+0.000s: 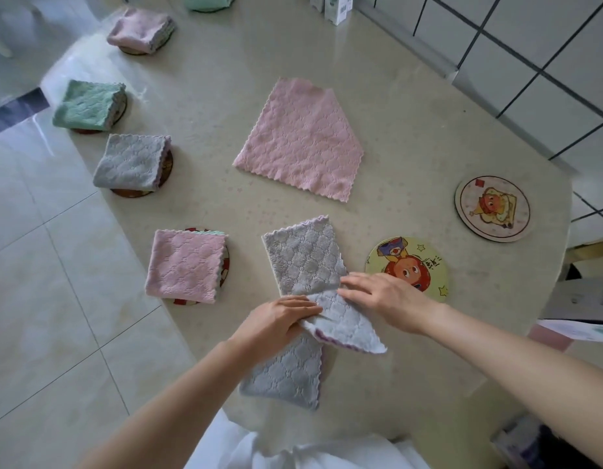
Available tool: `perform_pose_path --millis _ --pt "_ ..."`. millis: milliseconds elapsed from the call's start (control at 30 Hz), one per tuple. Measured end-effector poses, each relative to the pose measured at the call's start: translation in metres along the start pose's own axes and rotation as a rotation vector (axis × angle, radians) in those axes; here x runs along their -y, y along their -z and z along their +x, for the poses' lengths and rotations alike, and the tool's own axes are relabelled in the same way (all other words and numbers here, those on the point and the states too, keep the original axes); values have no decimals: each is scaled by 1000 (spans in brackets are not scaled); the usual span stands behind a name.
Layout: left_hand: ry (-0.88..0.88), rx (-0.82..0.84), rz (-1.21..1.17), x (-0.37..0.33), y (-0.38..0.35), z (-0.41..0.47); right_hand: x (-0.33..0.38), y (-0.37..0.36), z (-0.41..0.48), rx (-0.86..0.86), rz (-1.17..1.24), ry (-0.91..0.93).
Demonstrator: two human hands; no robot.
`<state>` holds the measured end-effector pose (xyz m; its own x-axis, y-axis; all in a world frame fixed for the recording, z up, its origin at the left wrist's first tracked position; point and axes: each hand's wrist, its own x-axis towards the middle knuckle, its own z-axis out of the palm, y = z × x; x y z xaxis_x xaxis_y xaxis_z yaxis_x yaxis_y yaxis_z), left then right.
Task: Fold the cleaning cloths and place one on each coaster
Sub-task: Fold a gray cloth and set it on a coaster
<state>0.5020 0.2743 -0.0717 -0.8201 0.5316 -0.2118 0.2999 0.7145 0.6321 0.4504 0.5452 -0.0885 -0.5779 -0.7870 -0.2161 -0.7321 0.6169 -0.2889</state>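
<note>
Along the left edge of the table [411, 147], a green folded cloth [87, 104] is sitting on a dark coaster [123, 108]. Beyond it, a far pink folded cloth [141, 28] is covering another coaster [132, 51], of which only a sliver is showing. Nearer the person, a grey folded cloth [132, 162] is resting on a brown coaster [167, 167], and a near pink folded cloth [185, 265] is lying over a red-patterned coaster [226, 262]. In the middle of the table a spread pink cloth [300, 140] is lying flat in a single layer with its far right corner turned under. Just in front of the person, a long grey cloth [300, 262] is stretching away as a narrow strip, with one flap standing up and turned across its middle. The left hand [280, 319] is gripping that flap, its fingers curled around the cloth's edge. The right hand [384, 296] is lying flat, its fingers straight and pressing down on the strip beside the flap, while its heel is overlapping the rim of a bare yellow coaster [408, 262]. Farther right, well apart from the hands, a bare pale coaster [493, 208] is sitting near the table's edge beneath the tiled wall [530, 62].
</note>
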Motion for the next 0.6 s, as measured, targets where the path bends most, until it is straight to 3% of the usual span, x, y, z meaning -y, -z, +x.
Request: perform_pose_path --millis 133,267,400,600 --pt "88 -104 -121 10 5 -9 -1 -6 4 4 -55 19" --pt "200 -166 -198 12 12 -11 -1 -4 9 -84 82 -30" --pt "297 -202 -240 14 16 -6 4 2 21 -144 462 -271" --pt "661 -304 -578 34 15 20 4 14 47 -169 660 -532"
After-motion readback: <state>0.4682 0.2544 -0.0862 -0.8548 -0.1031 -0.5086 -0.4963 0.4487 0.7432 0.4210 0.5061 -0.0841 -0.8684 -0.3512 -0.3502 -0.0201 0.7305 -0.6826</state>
